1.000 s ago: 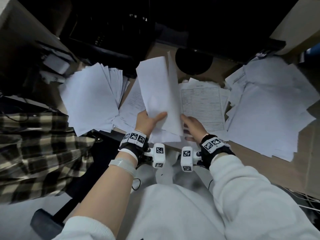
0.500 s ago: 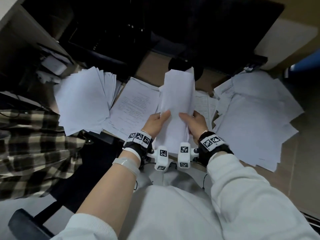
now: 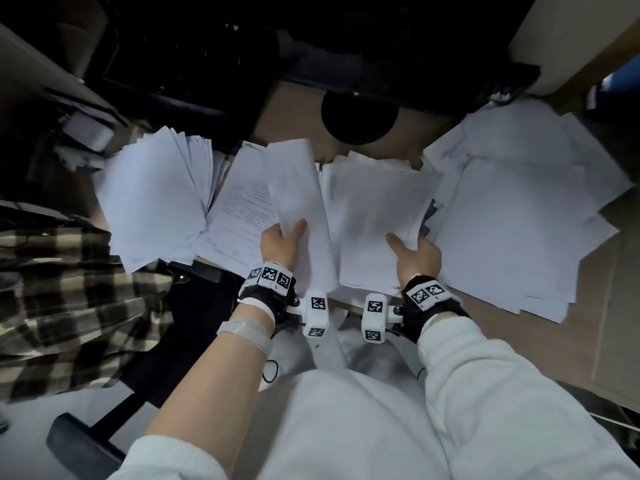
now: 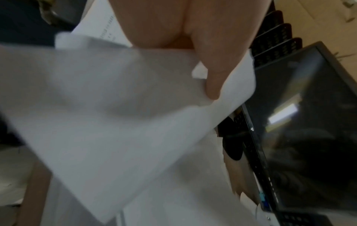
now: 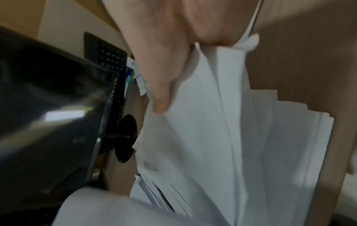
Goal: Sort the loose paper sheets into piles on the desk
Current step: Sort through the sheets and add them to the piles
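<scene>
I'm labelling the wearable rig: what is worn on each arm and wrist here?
Each wrist carries a black strap topped with black-and-white square tags, left and right, plus a white tagged camera block and thin black cables. The left forearm is bare with a pale wristband; the right wears a white sleeve.

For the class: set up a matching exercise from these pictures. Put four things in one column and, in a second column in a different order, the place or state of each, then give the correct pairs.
Things:
1. left hand
2. right hand
3. fanned blank stack
4. monitor base

Places or states:
A. round and black, on the desk behind the papers
B. holds a raised sheet
C. at the far left of the desk
D. grips the middle pile

Pairs: 1-B, 2-D, 3-C, 4-A
</scene>
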The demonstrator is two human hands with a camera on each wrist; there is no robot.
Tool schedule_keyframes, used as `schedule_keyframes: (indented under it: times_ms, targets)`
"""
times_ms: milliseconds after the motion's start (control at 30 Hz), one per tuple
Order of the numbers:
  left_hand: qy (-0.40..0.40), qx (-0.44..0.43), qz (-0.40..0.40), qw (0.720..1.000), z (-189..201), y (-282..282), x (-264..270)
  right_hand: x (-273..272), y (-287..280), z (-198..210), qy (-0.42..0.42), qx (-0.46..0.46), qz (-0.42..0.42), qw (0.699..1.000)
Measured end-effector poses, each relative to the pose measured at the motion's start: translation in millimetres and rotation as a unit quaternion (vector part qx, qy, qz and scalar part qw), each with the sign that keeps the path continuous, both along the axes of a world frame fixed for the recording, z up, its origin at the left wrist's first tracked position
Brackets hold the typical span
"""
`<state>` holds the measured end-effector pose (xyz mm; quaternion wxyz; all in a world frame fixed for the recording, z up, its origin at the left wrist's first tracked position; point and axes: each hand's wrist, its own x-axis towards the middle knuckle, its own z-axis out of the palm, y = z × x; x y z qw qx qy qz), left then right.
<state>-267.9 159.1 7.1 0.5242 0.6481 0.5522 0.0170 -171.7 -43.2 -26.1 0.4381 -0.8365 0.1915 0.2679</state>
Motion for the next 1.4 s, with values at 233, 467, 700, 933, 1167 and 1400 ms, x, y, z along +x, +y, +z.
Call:
schedule_keyframes:
  times_ms: [233, 467, 700, 933, 1167, 1400]
  targets:
    - [-0.057, -0.119, -0.130, 0.983, 13, -25, 31, 13, 39, 42, -0.036, 0.157, 0.174, 0.971]
    - [-0.072, -0.036, -0.149, 0.985, 18, -19, 35, 20, 52, 43, -0.013, 0.167, 0.196, 0.966]
    - [-0.022, 0.005, -0.046, 0.999, 7, 8, 17, 28, 6, 6, -0.019, -0.048, 0.035, 0.998]
    - [-0.069, -0.012, -0.011, 0.998, 7, 12, 5, 17, -1, -13, 0.009, -0.067, 0.032, 0.997]
    - [-0.076, -0.016, 0.005, 0.997, 10, 12, 7, 23, -3, -10, -0.008, -0.063, 0.040, 0.997]
    - [-0.076, -0.011, 0.010, 0.997, 15, 12, 14, 31, 5, -4, 0.044, -0.015, 0.037, 0.998]
